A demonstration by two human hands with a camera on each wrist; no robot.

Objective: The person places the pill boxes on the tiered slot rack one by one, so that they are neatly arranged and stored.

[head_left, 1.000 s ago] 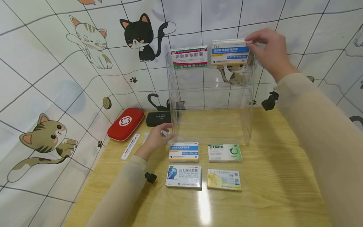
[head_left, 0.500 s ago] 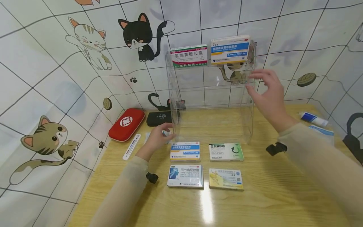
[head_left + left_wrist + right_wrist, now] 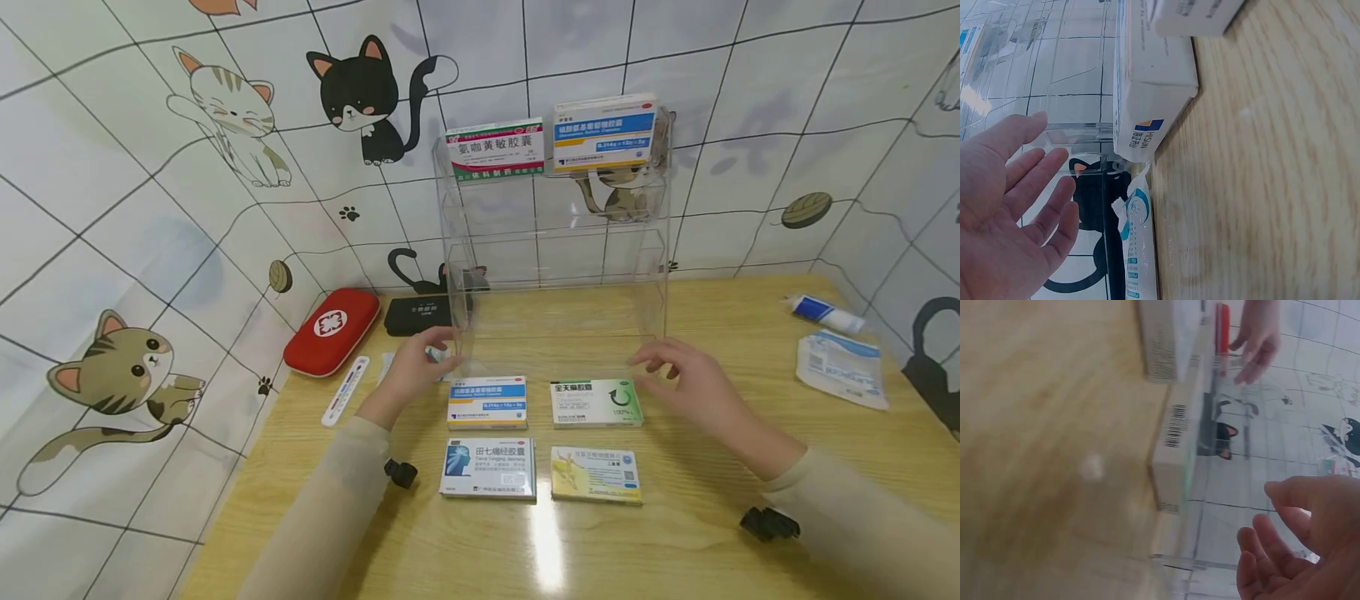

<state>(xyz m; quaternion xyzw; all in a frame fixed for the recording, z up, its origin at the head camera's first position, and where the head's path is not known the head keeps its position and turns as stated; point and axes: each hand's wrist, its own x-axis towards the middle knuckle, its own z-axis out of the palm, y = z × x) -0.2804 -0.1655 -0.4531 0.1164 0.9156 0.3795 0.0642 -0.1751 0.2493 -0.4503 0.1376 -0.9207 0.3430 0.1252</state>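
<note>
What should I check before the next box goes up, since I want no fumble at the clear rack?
1. Right hand free: ok, fingers relaxed, holding nothing, just right of the green-and-white medicine box.
2. Left hand at the clear acrylic shelf rack: ok, open by its lower left corner.
3. Top shelf room: not ok, the red-and-green box and the blue-and-white box fill it.
4. Lower shelves free: ok, nothing in them.
5. Four boxes on the wooden table reachable: ok, flat, in two rows.
</note>
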